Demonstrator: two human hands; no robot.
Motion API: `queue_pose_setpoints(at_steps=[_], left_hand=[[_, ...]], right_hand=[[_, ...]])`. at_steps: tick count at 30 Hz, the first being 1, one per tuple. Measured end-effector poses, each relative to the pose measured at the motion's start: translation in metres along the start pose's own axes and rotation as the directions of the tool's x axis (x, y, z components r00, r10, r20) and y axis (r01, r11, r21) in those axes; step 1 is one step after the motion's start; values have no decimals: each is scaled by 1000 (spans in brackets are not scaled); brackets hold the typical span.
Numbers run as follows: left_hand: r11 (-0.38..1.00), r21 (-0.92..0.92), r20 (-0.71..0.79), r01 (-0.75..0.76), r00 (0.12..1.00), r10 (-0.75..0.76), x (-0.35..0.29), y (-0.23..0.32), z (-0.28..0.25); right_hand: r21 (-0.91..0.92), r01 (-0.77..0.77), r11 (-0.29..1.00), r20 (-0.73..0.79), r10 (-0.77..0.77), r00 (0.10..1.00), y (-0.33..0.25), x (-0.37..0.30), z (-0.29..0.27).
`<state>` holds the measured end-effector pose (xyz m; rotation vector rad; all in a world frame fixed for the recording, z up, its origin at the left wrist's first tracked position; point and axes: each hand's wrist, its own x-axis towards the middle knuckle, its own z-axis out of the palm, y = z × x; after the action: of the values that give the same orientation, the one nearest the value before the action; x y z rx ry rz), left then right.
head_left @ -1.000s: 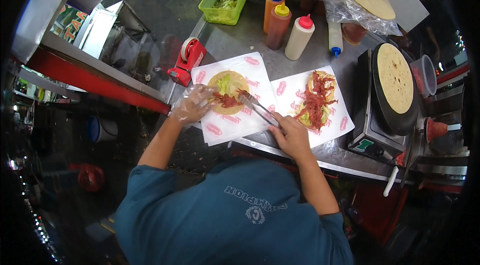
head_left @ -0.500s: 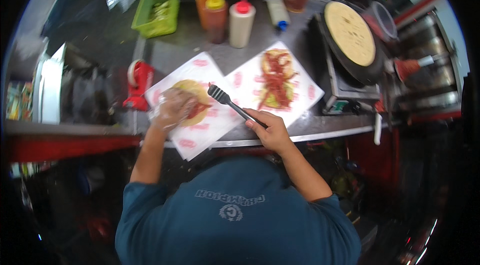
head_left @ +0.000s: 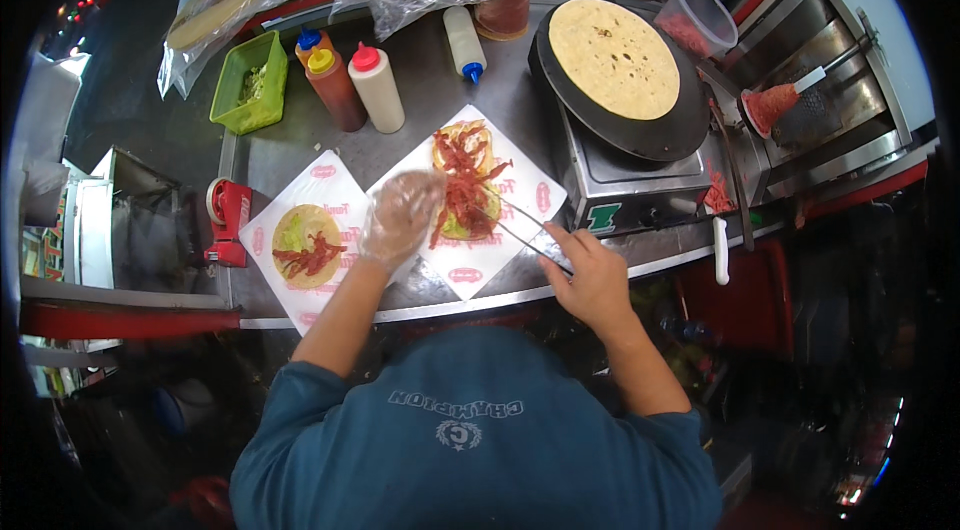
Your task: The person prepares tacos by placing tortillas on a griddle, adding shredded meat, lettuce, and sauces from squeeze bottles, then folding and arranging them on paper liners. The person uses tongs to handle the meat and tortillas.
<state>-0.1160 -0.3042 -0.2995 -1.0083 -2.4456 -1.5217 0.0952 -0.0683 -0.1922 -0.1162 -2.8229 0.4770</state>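
Note:
My left hand, in a clear plastic glove, lies palm down with fingers extended at the left edge of a meat-topped flatbread. Shredded reddish meat and some green filling cover that bread, which rests on printed white paper. Bare and gripping black tongs, my right hand is at the paper's right side. The tong tips reach into the meat. To the left, a smaller round flatbread with greens and meat strips lies on another paper sheet.
Sauce bottles and a green tub stand behind the papers. A round griddle carrying a large flatbread is at right, near a meat spit and a white-handled knife. At left sits a red tape dispenser.
My left hand has moved right, off the left flatbread and over to the right one. The tongs have gone from between the papers into the meat on the right. The head view has shifted.

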Motion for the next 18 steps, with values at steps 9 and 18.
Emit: queue_pose_setpoints(at_steps=[9,18], left_hand=[[937,211,362,-280,912,191,73,0,15],[962,213,202,-171,971,128,5,58,4]], right_hand=[[112,4,994,106,-15,994,21,-11,5],[321,-45,946,123,6,992,43,6,-45]])
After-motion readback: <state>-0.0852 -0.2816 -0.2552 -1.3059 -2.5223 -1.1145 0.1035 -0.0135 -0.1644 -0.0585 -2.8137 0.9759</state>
